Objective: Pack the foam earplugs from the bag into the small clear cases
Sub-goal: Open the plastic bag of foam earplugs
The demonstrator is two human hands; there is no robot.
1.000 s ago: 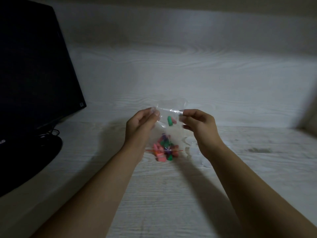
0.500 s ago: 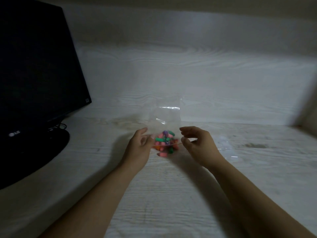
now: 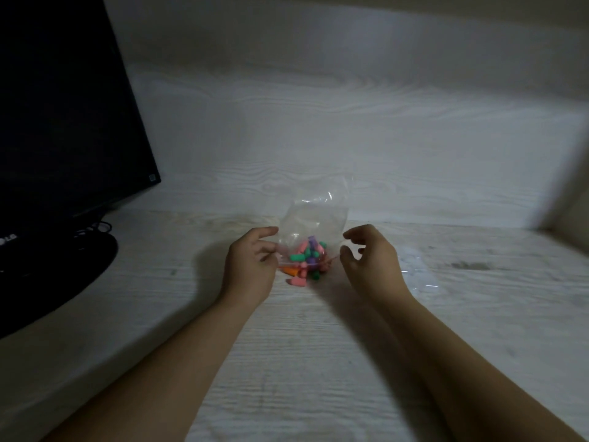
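The clear bag (image 3: 314, 223) sits on the pale worktop (image 3: 318, 362) between the two hands, its mouth toward the person and a clump of coloured foam earplugs (image 3: 307, 260) spilling at that edge. The left hand (image 3: 251, 266) pinches the bag's near left corner, while the right hand (image 3: 369, 260) hovers just beside it with fingers loosely curled and holding nothing. The film looks thin, limp and slippery and the plugs light and squashy, so the mouth corners seem the best hold; the crumpled clear plastic (image 3: 414, 269) to the right is too faint to identify as cases
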